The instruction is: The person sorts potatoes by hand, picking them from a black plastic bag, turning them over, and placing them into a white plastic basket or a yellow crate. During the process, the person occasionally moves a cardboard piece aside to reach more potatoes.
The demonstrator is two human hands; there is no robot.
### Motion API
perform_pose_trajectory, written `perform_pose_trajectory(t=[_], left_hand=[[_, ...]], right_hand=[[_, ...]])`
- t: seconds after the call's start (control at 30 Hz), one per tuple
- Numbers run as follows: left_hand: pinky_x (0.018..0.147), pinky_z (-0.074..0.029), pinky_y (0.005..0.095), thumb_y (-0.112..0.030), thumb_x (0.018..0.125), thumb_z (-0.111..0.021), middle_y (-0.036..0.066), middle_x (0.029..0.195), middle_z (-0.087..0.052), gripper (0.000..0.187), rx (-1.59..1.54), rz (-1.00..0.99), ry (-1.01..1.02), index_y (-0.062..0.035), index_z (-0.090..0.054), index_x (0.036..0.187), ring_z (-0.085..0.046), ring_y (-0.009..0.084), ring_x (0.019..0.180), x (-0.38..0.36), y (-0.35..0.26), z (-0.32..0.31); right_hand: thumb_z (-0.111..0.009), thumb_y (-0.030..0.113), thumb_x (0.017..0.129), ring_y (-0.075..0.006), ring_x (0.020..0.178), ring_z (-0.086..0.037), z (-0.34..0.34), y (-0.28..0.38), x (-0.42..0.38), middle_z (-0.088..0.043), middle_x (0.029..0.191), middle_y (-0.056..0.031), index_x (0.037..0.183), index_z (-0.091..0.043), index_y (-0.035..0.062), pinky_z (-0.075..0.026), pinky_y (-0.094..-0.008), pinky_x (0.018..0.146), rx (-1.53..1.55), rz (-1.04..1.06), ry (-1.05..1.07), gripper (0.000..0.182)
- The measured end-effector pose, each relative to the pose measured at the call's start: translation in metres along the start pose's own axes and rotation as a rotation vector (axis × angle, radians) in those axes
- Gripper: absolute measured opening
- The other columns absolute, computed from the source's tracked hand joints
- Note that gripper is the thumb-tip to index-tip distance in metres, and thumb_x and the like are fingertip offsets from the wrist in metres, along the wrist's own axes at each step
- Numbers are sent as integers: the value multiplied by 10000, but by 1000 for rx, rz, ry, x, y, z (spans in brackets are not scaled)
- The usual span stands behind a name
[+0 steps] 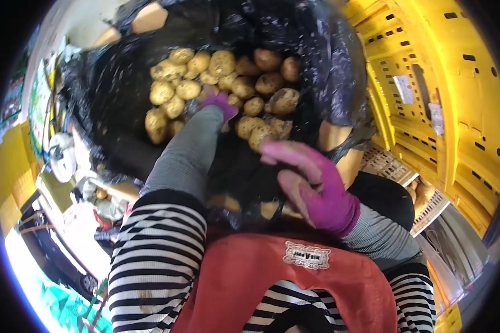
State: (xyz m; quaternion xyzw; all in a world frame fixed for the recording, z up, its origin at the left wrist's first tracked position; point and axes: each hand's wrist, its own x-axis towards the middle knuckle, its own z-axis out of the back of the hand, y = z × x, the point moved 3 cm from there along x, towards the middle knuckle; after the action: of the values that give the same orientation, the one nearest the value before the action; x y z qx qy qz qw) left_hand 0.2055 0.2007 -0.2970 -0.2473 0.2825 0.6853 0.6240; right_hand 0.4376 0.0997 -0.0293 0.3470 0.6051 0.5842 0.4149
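A pile of potatoes (228, 83) lies inside a black plastic bag (328, 66). My left hand (219, 102), in a purple glove, reaches deep into the pile; only part of the glove shows and the forearm hides its fingers. My right hand (311, 186), also in a purple glove, hovers at the near edge of the bag with fingers apart, close to a potato (260, 135). It holds nothing that I can see. Both arms wear striped sleeves with grey cuffs.
Yellow plastic crates (428, 83) stand stacked on the right. A lower crate (422, 191) holds more potatoes. Clutter and bags (94, 194) sit on the left. An orange apron (272, 277) covers my front at the bottom.
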Motion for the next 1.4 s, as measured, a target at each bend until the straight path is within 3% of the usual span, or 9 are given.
perform_pose_trajectory(t=[0.2,0.23,0.37,0.53,0.87,0.9,1.13,1.33,1.4], left_hand=[[1115,-315,513,-605,809,-630,236,1420,-452,810,130,-469,-84,-56,-464,1381,-387,418,1336,11,24,-16],[1121,-292,524,-671,797,-570,270,1455,-377,824,119,-571,-333,-68,-506,1354,-348,447,1337,43,42,-54],[1145,-228,583,-604,816,-589,264,1563,-189,820,73,-109,145,-173,-373,1479,-225,464,1425,4,7,0],[1152,-165,599,-603,786,-596,223,1557,-249,829,147,-227,-19,-169,-400,1465,-228,462,1412,40,20,-43],[1082,-119,733,-610,904,-388,140,1526,-320,632,300,-356,201,-243,-494,1407,-161,413,1447,49,11,-56],[1115,-148,680,-635,842,-487,155,1524,-303,700,84,-96,72,-211,-500,1399,-160,446,1433,11,-2,-19],[1108,-317,534,-595,755,-626,189,1491,-332,730,-181,-61,-70,-184,-541,1352,-213,438,1400,-35,-7,24],[1022,-418,514,-374,880,-601,214,1335,-513,440,183,-728,120,-222,-582,1292,-444,403,1271,-17,36,7],[874,-508,388,-336,946,-559,134,1182,-609,373,-807,-438,506,-94,-591,1227,-591,263,1047,-45,38,31]], right_hand=[[-585,111,951,-280,1082,-603,-2,4,-5,-591,1173,-156,1323,-530,41,-489,-361,915,109,-85,-75,382],[-568,163,966,-294,1090,-599,2,6,-4,-598,1177,-160,1304,-545,50,-483,-371,927,63,-78,-85,358],[-534,215,987,-314,1106,-586,2,4,-5,-612,1179,-155,1282,-562,64,-464,-390,960,38,69,-146,333],[-535,215,992,-294,1131,-570,-6,1,-4,-603,1195,-150,1312,-537,58,-452,-377,974,-43,30,-86,356],[-475,210,1014,-210,1149,-552,-2,1,-4,-552,1218,-128,1403,-449,52,-423,-309,976,-54,59,26,421],[-458,211,1020,-194,1173,-533,-3,-1,-5,-549,1226,-111,1413,-443,57,-412,-301,987,-9,48,31,423],[-465,216,1020,-162,1192,-515,-5,4,-5,-532,1266,-91,1434,-428,63,-405,-290,998,118,-95,69,443],[-512,197,1000,-206,1115,-577,-4,-1,-7,-565,1222,-117,1368,-490,62,-454,-313,954,-27,3,-24,393],[-553,209,979,-286,1078,-596,-7,3,-3,-599,1145,-145,1287,-554,62,-474,-358,934,-21,-15,-66,342]])
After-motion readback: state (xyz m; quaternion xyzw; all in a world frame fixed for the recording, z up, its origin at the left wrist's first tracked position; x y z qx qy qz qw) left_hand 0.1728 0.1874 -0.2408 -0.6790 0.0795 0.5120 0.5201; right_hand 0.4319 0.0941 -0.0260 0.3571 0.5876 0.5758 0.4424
